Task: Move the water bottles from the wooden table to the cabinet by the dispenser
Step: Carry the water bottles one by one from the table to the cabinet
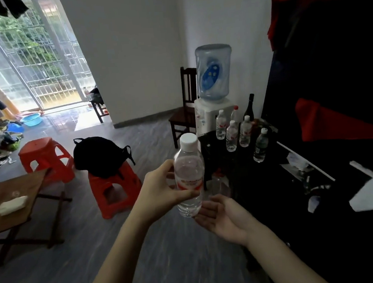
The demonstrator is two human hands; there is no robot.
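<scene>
The left hand (162,188) grips the clear plastic water bottle with a white cap and red-and-white label (189,174) around its middle, thumb across the label and fingers curled behind it, holding it upright in the air at the centre of the view. The right hand (223,219) sits just under the bottle at its 5 o'clock, palm up, fingers relaxed and spread, the fingertips at or very near the bottle's base; whether they actually touch it cannot be told.

The step in hand looks like a carry, perhaps with a pass from one hand to the other. To do it well, the right hand should close around the lower body before the left one lets go, and the bottle should stay upright.

At 1 o'clock from the bottle stands the dark low cabinet (238,159), and on its top a cluster of similar clear water bottles (232,135) already stands, with a dark glass wine bottle (250,107) behind them. The white water dispenser with a blue jug (214,76) sits at 12 o'clock of that cluster. A free patch nearer the person would be the safest spot, so the standing bottles are not knocked over.

The brown wooden folding table (12,204) lies at 9 o'clock, well apart, holding only a white folded cloth (12,205), so this may be the last bottle.
</scene>
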